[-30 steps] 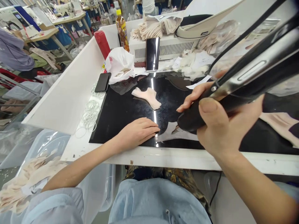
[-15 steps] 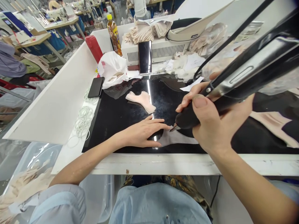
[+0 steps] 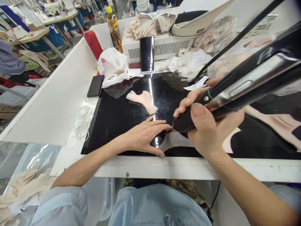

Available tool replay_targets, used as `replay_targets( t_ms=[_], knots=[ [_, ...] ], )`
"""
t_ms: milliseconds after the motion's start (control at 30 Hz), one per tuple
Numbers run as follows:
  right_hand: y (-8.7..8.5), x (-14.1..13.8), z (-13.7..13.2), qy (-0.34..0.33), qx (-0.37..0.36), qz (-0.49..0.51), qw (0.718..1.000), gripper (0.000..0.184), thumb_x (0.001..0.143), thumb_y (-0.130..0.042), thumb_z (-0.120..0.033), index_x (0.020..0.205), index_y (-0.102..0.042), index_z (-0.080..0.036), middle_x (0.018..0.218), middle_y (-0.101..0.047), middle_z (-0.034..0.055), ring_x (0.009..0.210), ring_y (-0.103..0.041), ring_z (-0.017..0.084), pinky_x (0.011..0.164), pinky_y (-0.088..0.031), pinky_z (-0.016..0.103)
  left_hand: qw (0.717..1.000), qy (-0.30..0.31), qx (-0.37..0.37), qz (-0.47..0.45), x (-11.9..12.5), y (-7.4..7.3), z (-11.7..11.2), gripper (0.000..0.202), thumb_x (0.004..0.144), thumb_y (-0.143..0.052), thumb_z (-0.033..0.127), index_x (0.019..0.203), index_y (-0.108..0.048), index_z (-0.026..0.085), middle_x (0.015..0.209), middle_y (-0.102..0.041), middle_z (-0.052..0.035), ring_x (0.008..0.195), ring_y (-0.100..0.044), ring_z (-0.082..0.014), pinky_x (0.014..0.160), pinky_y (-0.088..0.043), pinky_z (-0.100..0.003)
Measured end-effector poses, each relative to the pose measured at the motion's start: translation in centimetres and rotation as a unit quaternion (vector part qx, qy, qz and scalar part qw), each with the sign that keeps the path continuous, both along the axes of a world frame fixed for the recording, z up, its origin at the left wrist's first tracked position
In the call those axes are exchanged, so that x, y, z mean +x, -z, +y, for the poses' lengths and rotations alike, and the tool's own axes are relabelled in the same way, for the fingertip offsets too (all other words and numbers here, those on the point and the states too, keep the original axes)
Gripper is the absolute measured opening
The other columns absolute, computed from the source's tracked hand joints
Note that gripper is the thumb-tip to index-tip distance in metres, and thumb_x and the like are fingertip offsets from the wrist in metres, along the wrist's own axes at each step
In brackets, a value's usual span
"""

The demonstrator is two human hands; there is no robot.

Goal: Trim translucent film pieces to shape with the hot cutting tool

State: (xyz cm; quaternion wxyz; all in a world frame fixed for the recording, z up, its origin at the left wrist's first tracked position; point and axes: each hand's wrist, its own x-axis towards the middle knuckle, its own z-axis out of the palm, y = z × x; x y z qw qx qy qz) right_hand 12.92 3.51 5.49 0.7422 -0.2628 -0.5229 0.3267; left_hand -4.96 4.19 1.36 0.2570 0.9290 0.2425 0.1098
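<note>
My right hand [image 3: 207,125] is wrapped round the black handle of a long black and silver tool [image 3: 246,84], its tip resting down at a dark piece of fabric [image 3: 175,141] on the black work surface [image 3: 122,113]. My left hand [image 3: 143,136] lies flat with fingers spread, pressing the left end of that same piece, fingertips close to the tool tip. A pale pink fabric piece [image 3: 142,99] lies further back on the black surface.
A phone [image 3: 95,85] and several white elastic rings [image 3: 82,121] lie at the left. A white plastic bag [image 3: 113,67], a red flask [image 3: 92,42], a bottle [image 3: 112,25] and a white machine [image 3: 164,47] stand behind. A bin of pink fabric [image 3: 21,185] sits low left.
My left hand slid right onto the dark fabric piece and spread its fingers. The tool tip in my right hand came down to meet the fabric by my fingertips.
</note>
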Motion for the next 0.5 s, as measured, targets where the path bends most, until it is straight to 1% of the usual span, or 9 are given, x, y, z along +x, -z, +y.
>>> replay_targets(
  t_ms=[133,233,333,500],
  knots=[
    [0.24,-0.04,-0.02,0.012,-0.011,-0.003,1.0,0.038,0.077,-0.082,-0.036,0.11,-0.064,-0.037,0.08,-0.066,-0.0046,0.051,-0.055,0.015,0.051,-0.053,0.034,1.0,0.003,0.002,0.003,-0.08,0.07,0.01,0.088,0.08,-0.073,0.065,0.148,-0.042,0.019,0.152,-0.051,-0.0158,0.15,-0.037,-0.0307,0.128,-0.011,-0.054],
    [0.34,-0.17,-0.05,0.026,-0.011,0.005,1.0,0.037,0.076,-0.082,-0.034,0.109,-0.064,-0.036,0.08,-0.066,-0.0045,0.052,-0.057,0.015,0.051,-0.054,0.034,1.0,0.003,0.006,0.001,-0.11,0.05,-0.04,0.091,0.078,-0.075,0.065,0.148,-0.042,0.018,0.152,-0.05,-0.0168,0.15,-0.037,-0.0318,0.128,-0.011,-0.055],
    [0.33,-0.21,-0.14,0.018,-0.001,0.015,1.0,0.038,0.074,-0.083,-0.03,0.107,-0.064,-0.034,0.077,-0.066,-0.0042,0.05,-0.056,0.015,0.049,-0.053,0.034,1.0,0.003,0.007,0.008,-0.1,-0.07,-0.15,0.091,0.078,-0.075,0.065,0.149,-0.041,0.019,0.153,-0.05,-0.0165,0.151,-0.035,-0.0316,0.128,-0.01,-0.056],
    [0.41,0.05,-0.65,0.006,-0.006,0.008,1.0,0.038,0.076,-0.082,-0.035,0.109,-0.064,-0.035,0.079,-0.066,-0.0033,0.053,-0.057,0.016,0.05,-0.052,0.034,1.0,0.006,0.01,0.018,-0.04,-0.29,-0.28,0.091,0.077,-0.075,0.066,0.148,-0.042,0.019,0.156,-0.046,-0.0168,0.152,-0.032,-0.0332,0.127,-0.01,-0.059]
  ],
)
